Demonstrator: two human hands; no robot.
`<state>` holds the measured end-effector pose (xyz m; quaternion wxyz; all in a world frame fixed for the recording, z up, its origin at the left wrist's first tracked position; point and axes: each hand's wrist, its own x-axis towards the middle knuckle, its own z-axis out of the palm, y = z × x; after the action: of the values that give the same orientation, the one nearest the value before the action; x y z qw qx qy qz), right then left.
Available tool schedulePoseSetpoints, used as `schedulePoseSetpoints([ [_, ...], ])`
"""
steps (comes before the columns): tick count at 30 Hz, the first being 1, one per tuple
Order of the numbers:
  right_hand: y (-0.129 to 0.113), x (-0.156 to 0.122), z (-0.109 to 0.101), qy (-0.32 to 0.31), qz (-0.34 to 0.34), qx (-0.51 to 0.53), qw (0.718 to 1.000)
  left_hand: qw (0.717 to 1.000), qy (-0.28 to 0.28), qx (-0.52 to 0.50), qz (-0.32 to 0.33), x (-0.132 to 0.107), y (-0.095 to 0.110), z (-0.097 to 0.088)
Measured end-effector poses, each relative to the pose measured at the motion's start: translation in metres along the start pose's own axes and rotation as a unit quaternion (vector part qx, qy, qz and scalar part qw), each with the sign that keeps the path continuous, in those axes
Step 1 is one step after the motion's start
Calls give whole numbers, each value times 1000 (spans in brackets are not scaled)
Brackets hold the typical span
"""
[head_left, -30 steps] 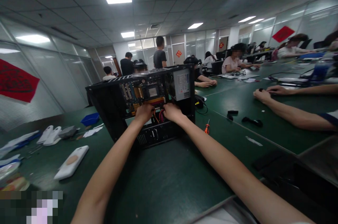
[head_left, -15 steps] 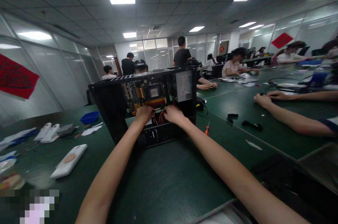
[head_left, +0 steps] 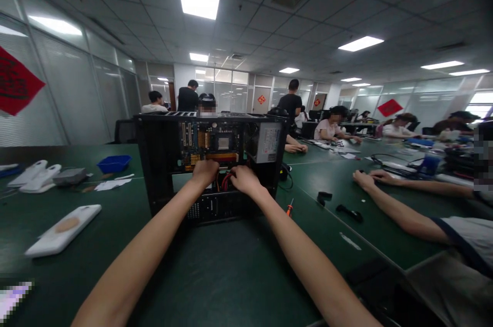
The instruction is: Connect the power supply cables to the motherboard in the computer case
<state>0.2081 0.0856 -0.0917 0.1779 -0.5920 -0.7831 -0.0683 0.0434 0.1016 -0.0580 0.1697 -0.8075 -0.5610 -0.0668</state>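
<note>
An open black computer case [head_left: 154, 173] stands on the green table [head_left: 231, 270], its motherboard [head_left: 211, 145] and grey power supply [head_left: 269, 142] showing. Both my hands reach inside it, below the motherboard. My left hand [head_left: 204, 172] rests at the board's lower edge with fingers curled. My right hand [head_left: 242, 179] is beside it, fingers closed around a bundle of red cables [head_left: 224, 181]. What the left fingers hold is hidden.
An orange-handled screwdriver [head_left: 288, 208] lies right of the case, with black parts [head_left: 348, 212] beyond. A white panel [head_left: 63, 229] and a blue tray [head_left: 113, 164] lie on the left. A neighbour's arms [head_left: 400, 214] stretch across the table at right. Other people sit and stand behind.
My head has turned and levelled, so the case now appears upright and more central. Both hands stay inside the case at the red cables, barely shifted.
</note>
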Motion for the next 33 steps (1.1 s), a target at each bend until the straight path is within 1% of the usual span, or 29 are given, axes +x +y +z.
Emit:
schedulePoseSetpoints([
  [8,0,1,1,10,-16,-10,1000,1000,9,-7,6,4,-2,5],
  [13,-2,-4,-3,25,-23,-21,999,1000,15,-21,14,0,-8,8],
  [18,-3,-1,-4,30,-27,-42,998,997,10,-57,46,-4,-14,17],
  [23,-4,18,-7,25,-81,-66,994,997,11,-74,10,-3,-12,20],
  [26,-2,26,-9,20,-107,-76,991,996,12,-86,2,-2,-11,20],
  [30,1,24,-9,23,-112,-81,990,995,-5,-104,4,-3,-12,21],
  [33,2,21,-10,32,-113,-82,990,995,4,-105,-1,-3,-12,22],
])
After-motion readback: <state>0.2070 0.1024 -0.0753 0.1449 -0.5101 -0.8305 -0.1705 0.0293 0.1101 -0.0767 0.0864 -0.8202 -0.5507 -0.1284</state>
